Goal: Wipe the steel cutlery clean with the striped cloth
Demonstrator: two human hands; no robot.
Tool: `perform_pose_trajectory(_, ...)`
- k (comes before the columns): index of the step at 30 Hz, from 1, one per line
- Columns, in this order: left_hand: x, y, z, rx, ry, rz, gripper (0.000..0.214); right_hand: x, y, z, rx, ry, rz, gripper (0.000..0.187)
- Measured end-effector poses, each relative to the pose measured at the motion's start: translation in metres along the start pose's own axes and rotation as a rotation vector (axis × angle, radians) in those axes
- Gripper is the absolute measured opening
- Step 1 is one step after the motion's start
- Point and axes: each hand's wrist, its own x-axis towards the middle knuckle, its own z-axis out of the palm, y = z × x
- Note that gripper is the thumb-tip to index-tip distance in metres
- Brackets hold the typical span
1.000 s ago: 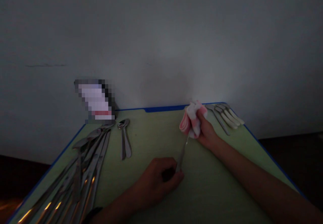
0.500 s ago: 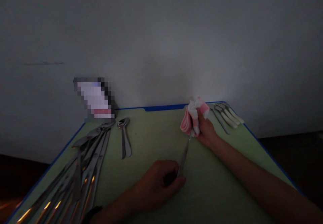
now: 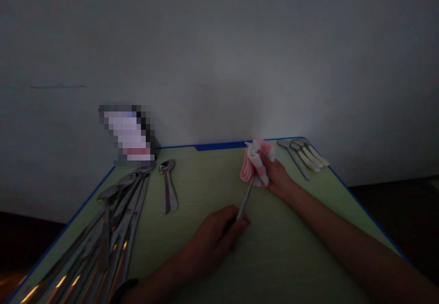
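Note:
My left hand is closed, pinching the near end of a slim metal cutlery handle between thumb and fingers. Its far end disappears into a folded pink-and-white cloth, so I cannot tell what kind of cutlery it is. My right hand grips that cloth around the hidden end. Both hands are over the pale green table. Just beyond my right hand lies a small group of spoons, some with white handles.
Many long metal utensils are heaped along the left side, several with spoon bowls at the far end. Two small spoons lie beside them. A blurred-out phone-like screen leans against the grey wall. A blue edge borders the table.
The cloth and my right hand have shifted slightly left. My left hand has moved a little forward and left, and less of the handle shows between the hands.

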Motion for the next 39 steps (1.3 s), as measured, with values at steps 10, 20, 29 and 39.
perform_pose_trajectory(10,-0.005,0.003,-0.005,-0.181,-0.059,0.043,0.028,0.001,0.002,0.001,0.028,0.013,-0.024,0.027)
perform_pose_trajectory(20,-0.004,0.0,-0.001,-0.114,-0.02,0.036,0.028,-0.003,0.007,0.0,-0.264,-0.045,-0.177,0.031)
perform_pose_trajectory(29,-0.002,0.006,-0.003,-0.078,-0.068,0.03,0.025,0.001,0.011,-0.001,-0.14,0.064,-0.049,0.048)
perform_pose_trajectory(39,0.0,0.001,0.003,-0.26,-0.033,-0.021,0.031,-0.005,0.007,0.001,-0.068,-0.14,-0.103,0.033)
